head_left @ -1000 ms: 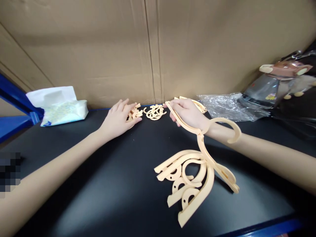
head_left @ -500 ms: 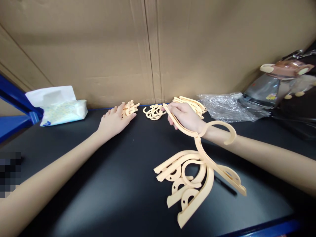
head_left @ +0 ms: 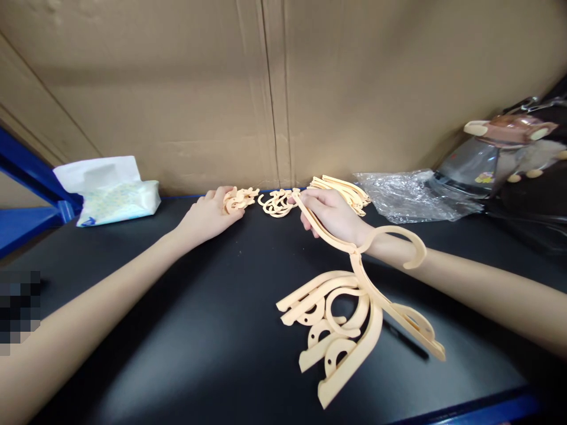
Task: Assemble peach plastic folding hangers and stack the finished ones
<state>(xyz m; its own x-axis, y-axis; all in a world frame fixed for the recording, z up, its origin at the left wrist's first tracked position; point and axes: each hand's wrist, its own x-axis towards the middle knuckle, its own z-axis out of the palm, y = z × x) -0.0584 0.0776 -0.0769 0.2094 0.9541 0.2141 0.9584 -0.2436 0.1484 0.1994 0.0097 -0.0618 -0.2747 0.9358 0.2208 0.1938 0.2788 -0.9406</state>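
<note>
My right hand (head_left: 330, 209) is closed on one arm of a cream plastic folding hanger (head_left: 364, 273). The hanger's hook (head_left: 405, 233) curves over my wrist, and its other arm slants toward the lower right. My left hand (head_left: 212, 215) cups a pile of small curved cream pieces (head_left: 241, 199), with thumb and fingers apart around it. Whether a single piece is pinched there cannot be seen. Between my hands lies a pile of loose hooks (head_left: 277, 203). Below the held hanger, several folded hangers (head_left: 349, 372) overlap on the black table.
Long cream hanger arms (head_left: 345, 189) are stacked behind my right hand. Crumpled clear plastic (head_left: 411, 195) and a bottle with a brown lid (head_left: 473, 159) stand at the right. A tissue pack (head_left: 117, 203) sits at the left. A cardboard wall (head_left: 177, 88) closes the back.
My left hand's fingers have drawn in around the small pieces, and that pile has shifted slightly right. My right hand keeps the hanger in nearly the same place.
</note>
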